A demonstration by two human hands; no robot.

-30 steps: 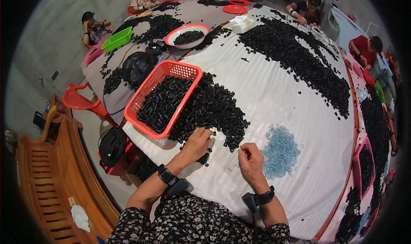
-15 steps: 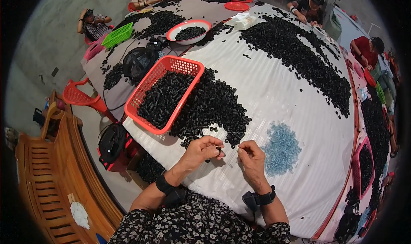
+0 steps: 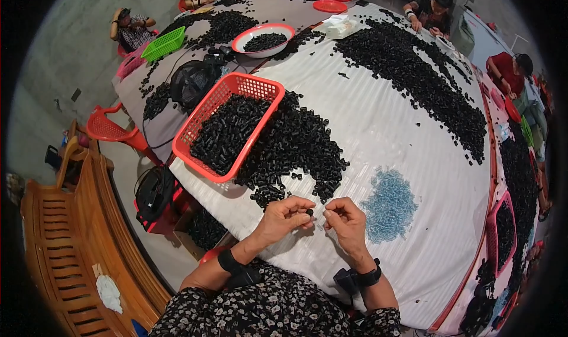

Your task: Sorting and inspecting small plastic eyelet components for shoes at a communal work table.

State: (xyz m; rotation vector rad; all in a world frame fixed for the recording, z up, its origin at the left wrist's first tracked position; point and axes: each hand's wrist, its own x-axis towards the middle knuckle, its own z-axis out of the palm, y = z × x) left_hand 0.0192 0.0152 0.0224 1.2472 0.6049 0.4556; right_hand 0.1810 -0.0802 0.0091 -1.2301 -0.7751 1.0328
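The black piece (image 3: pixel 309 212) sits in the fingertips of the left hand (image 3: pixel 281 220), above the white surface (image 3: pixel 449 218) and just beside the right hand (image 3: pixel 349 223). The left thumb and fingers are curled in on it. The right hand has thumb and forefinger drawn together in a pinch; whether something tiny is between them, I cannot tell.

A second ago the left hand was at the edge of the black pile (image 3: pixel 302 147); now it has come back with the piece, almost to the right fingertips. To my eye the reach is over, and the piece is where both hands can work on it.

The pile lies beyond the hands, against the red basket (image 3: pixel 196 166), which is heaped with black parts. Just right of the right hand is a heap of clear bits (image 3: pixel 389 207). Farther off, a long black heap (image 3: pixel 414 76) crosses the surface, and a person in red (image 3: pixel 507 73) sits at the right.
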